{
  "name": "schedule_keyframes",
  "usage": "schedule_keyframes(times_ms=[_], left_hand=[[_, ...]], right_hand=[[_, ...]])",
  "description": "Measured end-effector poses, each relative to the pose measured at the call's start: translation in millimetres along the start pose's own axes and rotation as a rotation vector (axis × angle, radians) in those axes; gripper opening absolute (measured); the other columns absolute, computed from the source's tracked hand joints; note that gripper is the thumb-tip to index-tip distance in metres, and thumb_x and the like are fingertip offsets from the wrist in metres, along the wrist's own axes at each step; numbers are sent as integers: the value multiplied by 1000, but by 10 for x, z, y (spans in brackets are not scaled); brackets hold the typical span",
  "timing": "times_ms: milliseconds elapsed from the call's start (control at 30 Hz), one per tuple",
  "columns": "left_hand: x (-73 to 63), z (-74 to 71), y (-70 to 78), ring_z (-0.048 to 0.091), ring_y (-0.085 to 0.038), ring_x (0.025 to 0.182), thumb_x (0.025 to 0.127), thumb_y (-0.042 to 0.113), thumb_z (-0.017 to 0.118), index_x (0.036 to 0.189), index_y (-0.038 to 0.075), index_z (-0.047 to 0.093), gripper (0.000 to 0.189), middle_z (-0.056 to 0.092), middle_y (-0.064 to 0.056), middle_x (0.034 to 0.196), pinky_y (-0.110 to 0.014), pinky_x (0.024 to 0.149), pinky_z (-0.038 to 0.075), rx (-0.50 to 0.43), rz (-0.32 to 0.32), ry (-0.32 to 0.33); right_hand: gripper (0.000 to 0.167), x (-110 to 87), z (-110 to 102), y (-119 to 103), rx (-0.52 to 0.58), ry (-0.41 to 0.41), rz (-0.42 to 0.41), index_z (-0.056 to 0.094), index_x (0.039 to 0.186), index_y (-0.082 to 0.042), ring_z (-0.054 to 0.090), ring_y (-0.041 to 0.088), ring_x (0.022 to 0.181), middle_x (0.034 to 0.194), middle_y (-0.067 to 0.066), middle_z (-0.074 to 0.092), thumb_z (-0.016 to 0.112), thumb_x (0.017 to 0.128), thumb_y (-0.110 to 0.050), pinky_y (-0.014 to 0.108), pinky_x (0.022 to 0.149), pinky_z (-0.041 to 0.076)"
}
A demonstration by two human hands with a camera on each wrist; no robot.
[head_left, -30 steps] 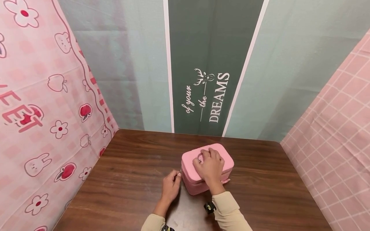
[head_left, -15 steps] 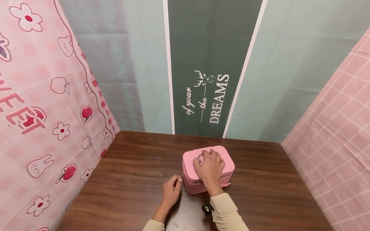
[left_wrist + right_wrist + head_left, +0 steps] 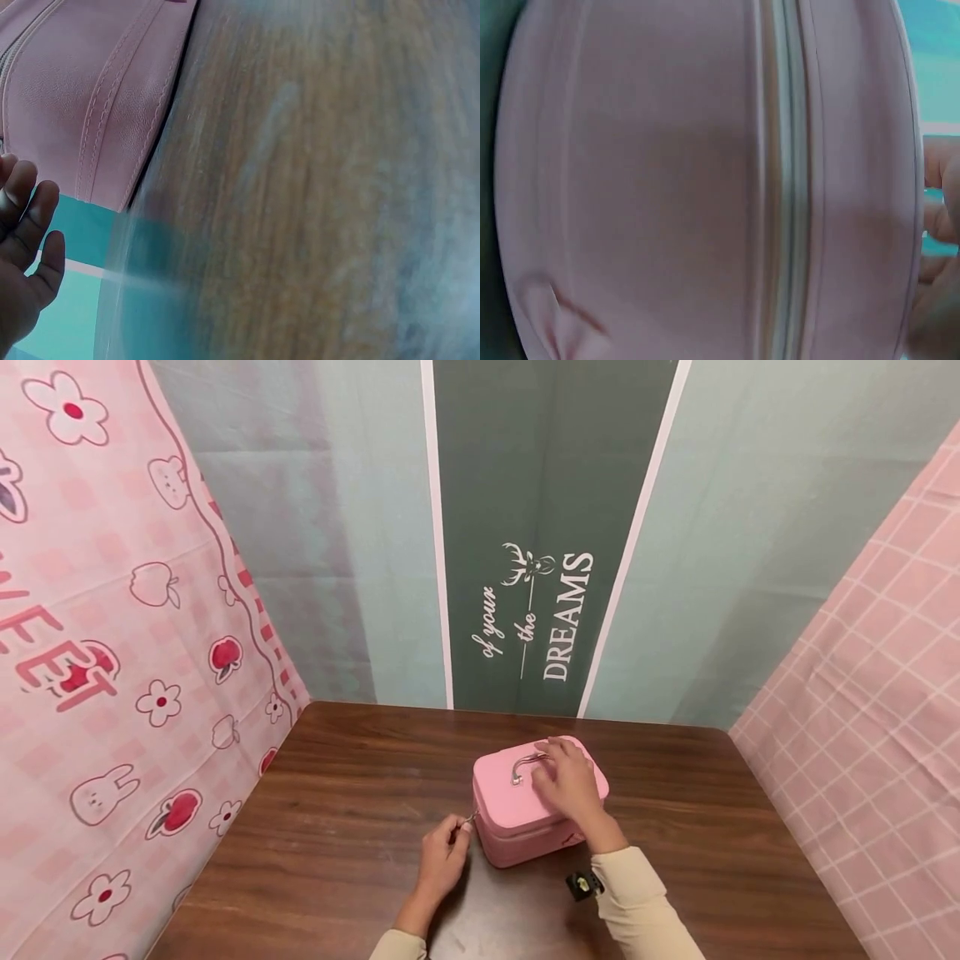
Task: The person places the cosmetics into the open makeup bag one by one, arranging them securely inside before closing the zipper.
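Note:
A pink zippered case (image 3: 517, 810) with a metal handle (image 3: 527, 765) on its lid stands on the brown table. At its left end, my left hand (image 3: 444, 856) pinches a small metal zipper pull (image 3: 471, 817). My right hand (image 3: 572, 781) lies over the right part of the lid, its fingertips at the far end of the handle. The left wrist view shows the case's stitched side (image 3: 112, 97) beside the fingers of my left hand (image 3: 30, 232). Up close in the right wrist view runs the zipper (image 3: 787, 180), with a pink bow (image 3: 562, 322) below it.
The wooden table (image 3: 337, 777) reaches back to a green curtain (image 3: 555, 485). Pink patterned cloth hangs at the left (image 3: 150, 635) and a pink checked cloth (image 3: 862, 693) at the right.
My right hand has slid right across the lid, uncovering more of the handle. My left hand has shifted slightly from the case's side, with the zipper pull now showing between hand and case.

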State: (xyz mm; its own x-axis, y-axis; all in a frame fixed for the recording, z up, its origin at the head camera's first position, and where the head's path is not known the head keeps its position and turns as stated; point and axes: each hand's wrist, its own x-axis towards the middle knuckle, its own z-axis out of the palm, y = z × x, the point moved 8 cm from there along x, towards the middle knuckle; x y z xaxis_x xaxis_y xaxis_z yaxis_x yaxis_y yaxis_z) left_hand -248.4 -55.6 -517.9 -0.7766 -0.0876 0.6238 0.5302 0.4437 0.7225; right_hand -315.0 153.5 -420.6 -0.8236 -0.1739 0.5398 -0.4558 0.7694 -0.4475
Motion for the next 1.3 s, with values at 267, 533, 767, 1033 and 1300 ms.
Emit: schedule_keyframes(times_ms=[267, 533, 767, 1033, 1300], left_hand=[[-30, 7, -7, 42, 1, 55, 81, 0, 64, 72, 12, 59, 15, 46, 17, 62, -15, 49, 35, 8, -16, 2], [-23, 27, -13, 43, 1, 54, 82, 1, 63, 73, 13, 58, 16, 47, 17, 62, -16, 49, 36, -7, -22, 0], [-12, 26, -36, 43, 1, 54, 83, 0, 62, 73, 10, 59, 14, 48, 15, 61, -17, 48, 37, -13, -22, -5], [-13, 18, -11, 41, 1, 53, 82, 0, 62, 73, 12, 58, 17, 46, 16, 61, -16, 47, 35, -6, -8, -2], [14, 21, 51, 42, 0, 55, 82, -1, 62, 73, 12, 59, 17, 45, 16, 62, -16, 48, 35, -5, -2, 13]], right_hand=[[36, 130, 38, 182, -44, -131, -172, 67, 109, -7, 46, 38, 113, 119, 18, 56, 69, 75, -19, 56, 85, 34], [39, 155, 103, 406, -61, -220, -96, 66, 114, -10, 43, 37, 117, 123, 17, 55, 64, 81, -30, 57, 87, 35], [40, 147, 109, 414, -42, -229, -63, 66, 116, -11, 43, 34, 118, 124, 14, 55, 66, 82, -32, 58, 87, 36], [38, 132, 120, 397, -86, -214, -73, 65, 116, -11, 43, 35, 118, 124, 15, 54, 63, 84, -33, 58, 87, 37], [42, 108, 145, 411, -171, -233, -2, 62, 120, -11, 40, 36, 121, 127, 18, 51, 61, 86, -35, 58, 90, 35]])
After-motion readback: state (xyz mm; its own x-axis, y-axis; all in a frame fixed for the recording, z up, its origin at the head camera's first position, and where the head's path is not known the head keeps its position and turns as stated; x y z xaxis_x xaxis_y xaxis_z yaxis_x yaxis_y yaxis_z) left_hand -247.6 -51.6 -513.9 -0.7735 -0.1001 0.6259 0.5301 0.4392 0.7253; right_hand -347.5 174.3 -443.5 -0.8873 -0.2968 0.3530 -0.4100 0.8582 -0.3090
